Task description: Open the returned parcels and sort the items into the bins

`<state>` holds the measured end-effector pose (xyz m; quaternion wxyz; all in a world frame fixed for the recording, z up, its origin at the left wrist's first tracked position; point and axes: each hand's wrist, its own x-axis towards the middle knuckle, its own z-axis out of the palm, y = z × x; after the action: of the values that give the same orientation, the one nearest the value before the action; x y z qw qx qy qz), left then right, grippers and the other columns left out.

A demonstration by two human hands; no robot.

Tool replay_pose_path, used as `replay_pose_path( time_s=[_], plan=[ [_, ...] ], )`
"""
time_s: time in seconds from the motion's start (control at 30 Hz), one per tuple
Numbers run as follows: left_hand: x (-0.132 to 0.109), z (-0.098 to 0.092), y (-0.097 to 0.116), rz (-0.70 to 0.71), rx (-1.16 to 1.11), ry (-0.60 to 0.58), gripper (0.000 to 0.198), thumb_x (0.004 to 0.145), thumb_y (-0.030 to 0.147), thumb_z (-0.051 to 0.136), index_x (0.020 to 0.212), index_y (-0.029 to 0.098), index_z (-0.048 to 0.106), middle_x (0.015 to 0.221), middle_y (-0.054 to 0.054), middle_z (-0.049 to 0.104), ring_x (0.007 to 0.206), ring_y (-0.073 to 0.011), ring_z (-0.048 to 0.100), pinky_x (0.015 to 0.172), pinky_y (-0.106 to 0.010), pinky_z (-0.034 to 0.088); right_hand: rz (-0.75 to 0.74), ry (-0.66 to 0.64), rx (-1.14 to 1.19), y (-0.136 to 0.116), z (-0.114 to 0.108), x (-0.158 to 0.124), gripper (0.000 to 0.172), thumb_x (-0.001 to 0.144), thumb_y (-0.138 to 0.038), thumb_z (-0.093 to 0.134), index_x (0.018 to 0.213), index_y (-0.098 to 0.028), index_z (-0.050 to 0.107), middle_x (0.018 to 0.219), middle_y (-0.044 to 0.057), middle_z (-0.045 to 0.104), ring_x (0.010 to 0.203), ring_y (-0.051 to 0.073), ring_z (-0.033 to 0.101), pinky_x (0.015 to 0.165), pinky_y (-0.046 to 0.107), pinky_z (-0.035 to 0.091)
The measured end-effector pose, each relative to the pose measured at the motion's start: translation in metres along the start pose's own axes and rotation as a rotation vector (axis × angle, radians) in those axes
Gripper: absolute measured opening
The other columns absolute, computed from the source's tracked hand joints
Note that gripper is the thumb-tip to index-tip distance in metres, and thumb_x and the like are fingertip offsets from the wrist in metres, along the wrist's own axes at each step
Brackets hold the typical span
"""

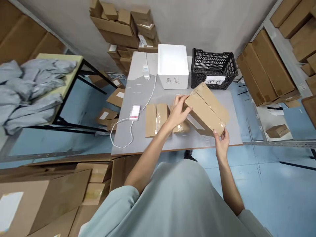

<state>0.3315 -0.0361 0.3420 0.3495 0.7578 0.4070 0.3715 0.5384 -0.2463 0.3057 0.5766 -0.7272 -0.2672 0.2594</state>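
A brown cardboard box [207,107] is held tilted above the right part of the table, with a dark seam line along its top and a white label on its side. My left hand [178,110] grips its left edge, thumb and fingers bent around the corner. At the near right corner, my right hand [222,142] pinches the box between thumb and fingers. A second cardboard box [151,121], closed with shiny tape, lies on the table left of my left hand. Another taped package [181,127] is partly hidden beneath my left hand and the held box.
On the grey table [123,131] stand a white bin [172,82] and a black plastic crate [209,70] at the back. A white device [135,112] with a cable lies at left. Cardboard boxes [98,177] crowd the near left; grey bags [37,79] cover a side table.
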Motion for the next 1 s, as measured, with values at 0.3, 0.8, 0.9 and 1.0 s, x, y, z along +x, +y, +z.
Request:
replay_pose_path(
  time_s=[0.3, 0.8, 0.9, 1.0],
  plan=[
    [0.086, 0.108, -0.111, -0.208, 0.026, -0.361, 0.075, 0.091, 0.016, 0.058, 0.166, 0.018, 0.063, 0.146, -0.016, 0.07, 0.142, -0.0335, 0.064, 0.131, -0.053, 0.05, 0.177, 0.054, -0.146, 0.11, 0.028, 0.038, 0.096, 0.089, -0.085, 0.071, 0.154, -0.016, 0.053, 0.148, 0.024, 0.063, 0.128, 0.034, 0.07, 0.117, 0.055, 0.06],
    [0.055, 0.124, -0.167, -0.369, -0.043, -0.24, 0.079, 0.086, 0.001, 0.06, 0.165, 0.01, 0.061, 0.178, -0.022, 0.055, 0.168, -0.0353, 0.051, 0.143, -0.057, 0.039, 0.28, -0.289, -0.227, 0.134, 0.092, 0.024, 0.059, 0.092, -0.065, 0.069, 0.129, -0.021, 0.06, 0.13, 0.021, 0.076, 0.112, 0.033, 0.081, 0.1, 0.052, 0.068],
    [0.017, 0.102, -0.154, -0.323, -0.08, -0.111, 0.065, 0.098, 0.007, 0.055, 0.161, 0.016, 0.064, 0.173, -0.019, 0.06, 0.153, -0.0297, 0.067, 0.133, -0.052, 0.052, 0.164, -0.372, -0.273, 0.108, 0.083, 0.036, 0.053, 0.096, -0.065, 0.066, 0.127, -0.021, 0.066, 0.119, 0.017, 0.082, 0.102, 0.031, 0.081, 0.09, 0.048, 0.069],
    [-0.036, 0.071, -0.134, -0.29, -0.116, 0.07, 0.053, 0.106, 0.019, 0.054, 0.157, 0.019, 0.067, 0.163, -0.018, 0.068, 0.138, -0.0271, 0.076, 0.119, -0.048, 0.064, 0.008, -0.435, -0.239, 0.073, 0.088, 0.041, 0.052, 0.102, -0.063, 0.062, 0.13, -0.02, 0.07, 0.116, 0.016, 0.083, 0.107, 0.03, 0.081, 0.089, 0.044, 0.068]
  ],
)
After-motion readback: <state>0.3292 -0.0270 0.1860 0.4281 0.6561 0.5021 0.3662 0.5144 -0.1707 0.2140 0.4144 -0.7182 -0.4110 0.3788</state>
